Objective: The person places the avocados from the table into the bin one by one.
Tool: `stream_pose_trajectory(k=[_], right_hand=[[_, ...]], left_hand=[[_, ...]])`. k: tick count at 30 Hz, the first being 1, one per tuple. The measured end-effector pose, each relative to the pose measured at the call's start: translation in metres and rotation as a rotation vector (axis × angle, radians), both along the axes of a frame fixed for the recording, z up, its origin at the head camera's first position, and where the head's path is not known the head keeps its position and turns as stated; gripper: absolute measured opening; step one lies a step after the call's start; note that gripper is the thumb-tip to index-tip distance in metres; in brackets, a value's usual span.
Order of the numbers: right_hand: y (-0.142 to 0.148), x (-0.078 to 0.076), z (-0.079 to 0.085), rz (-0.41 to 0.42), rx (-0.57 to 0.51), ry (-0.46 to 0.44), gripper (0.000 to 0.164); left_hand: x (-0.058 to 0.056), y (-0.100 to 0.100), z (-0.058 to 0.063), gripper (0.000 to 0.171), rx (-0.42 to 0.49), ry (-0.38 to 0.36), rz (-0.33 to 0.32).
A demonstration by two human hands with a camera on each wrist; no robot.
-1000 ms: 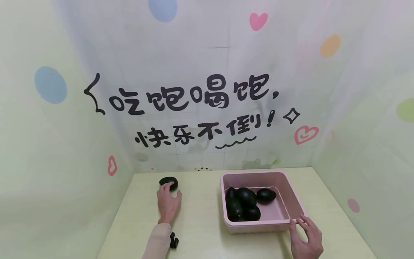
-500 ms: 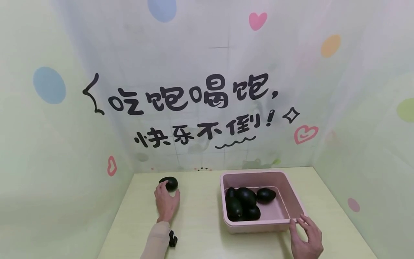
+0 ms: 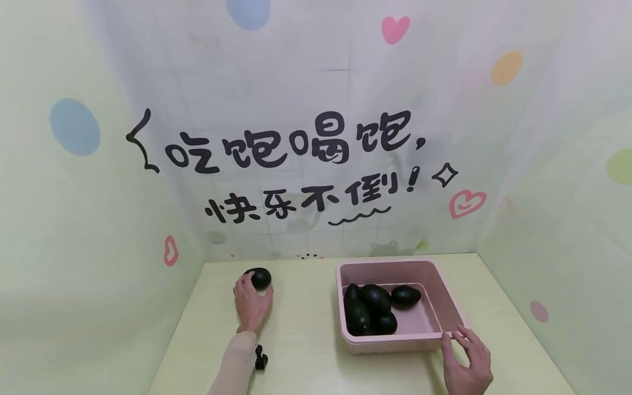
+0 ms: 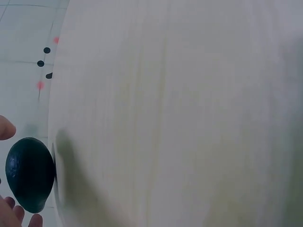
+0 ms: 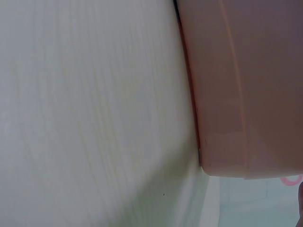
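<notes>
A dark green avocado (image 3: 262,278) lies near the back left of the table. My left hand (image 3: 252,306) reaches round it, fingers over its left side and thumb to the right. In the left wrist view the avocado (image 4: 29,172) sits between the spread thumb (image 4: 5,128) and fingertips (image 4: 19,213), with a gap at the thumb. To the right, a pink plastic bin (image 3: 395,340) holds several more avocados (image 3: 376,299), mostly bunched at its left side. My right hand (image 3: 468,362) pinches the bin's front right corner. The right wrist view shows the bin's outer wall (image 5: 265,109).
The pale wooden table (image 3: 301,307) meets a patterned wall sheet (image 3: 316,82) at the back and on both sides. Table surface separates the left hand from the bin. A small black device (image 3: 261,357) is at the left wrist.
My left hand has shifted slightly left, its fingers further round the avocado's left side. The right hand and the bin stay in place.
</notes>
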State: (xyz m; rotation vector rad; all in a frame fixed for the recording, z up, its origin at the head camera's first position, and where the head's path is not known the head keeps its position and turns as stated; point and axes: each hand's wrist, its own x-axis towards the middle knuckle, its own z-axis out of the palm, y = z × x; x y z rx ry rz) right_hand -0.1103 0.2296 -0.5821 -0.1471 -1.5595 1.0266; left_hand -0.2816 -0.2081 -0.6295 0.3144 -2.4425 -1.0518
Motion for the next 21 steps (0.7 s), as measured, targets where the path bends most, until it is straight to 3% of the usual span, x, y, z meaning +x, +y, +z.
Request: stream_pose_trajectory(k=[21], right_hand=[[0.0025,-0.0022,-0.0057,-0.003,0.001,0.006,0.014]], left_hand=[[-0.0098,-0.0066,-0.0028,0.073,-0.024,-0.076,-0.025]])
